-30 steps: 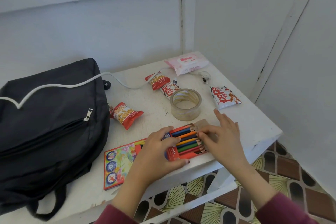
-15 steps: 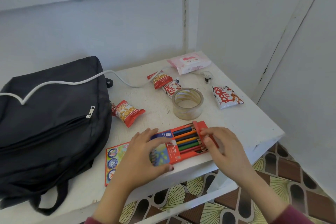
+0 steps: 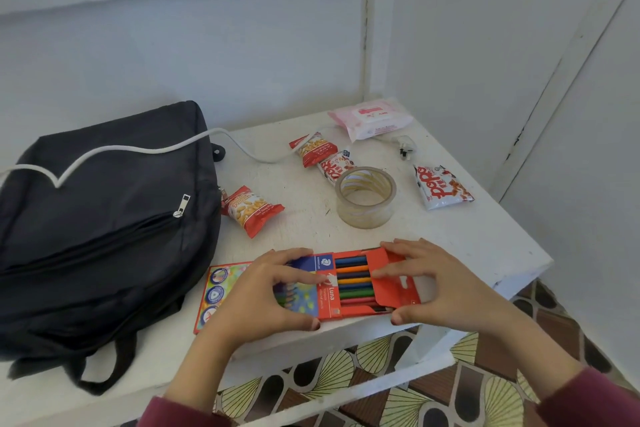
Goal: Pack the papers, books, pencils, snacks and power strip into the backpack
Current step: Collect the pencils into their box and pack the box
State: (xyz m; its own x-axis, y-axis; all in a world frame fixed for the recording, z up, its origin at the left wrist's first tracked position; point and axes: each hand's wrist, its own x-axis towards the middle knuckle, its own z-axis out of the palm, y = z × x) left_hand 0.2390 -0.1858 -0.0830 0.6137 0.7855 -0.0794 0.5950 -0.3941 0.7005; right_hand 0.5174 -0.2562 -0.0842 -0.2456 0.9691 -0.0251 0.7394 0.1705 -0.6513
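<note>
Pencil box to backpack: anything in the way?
Nothing upright on the table between the pencil box and backpack. But the visible zip looks closed, and the white cord lies across its top.

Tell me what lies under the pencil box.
Under the pencil box, at its left end, a colourful book sticks out, flat on the white table. The box and the left hand cover the rest of it.

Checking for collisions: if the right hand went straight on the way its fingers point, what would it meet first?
Probably the left hand, just across the pencil box the right hand grips.
</note>
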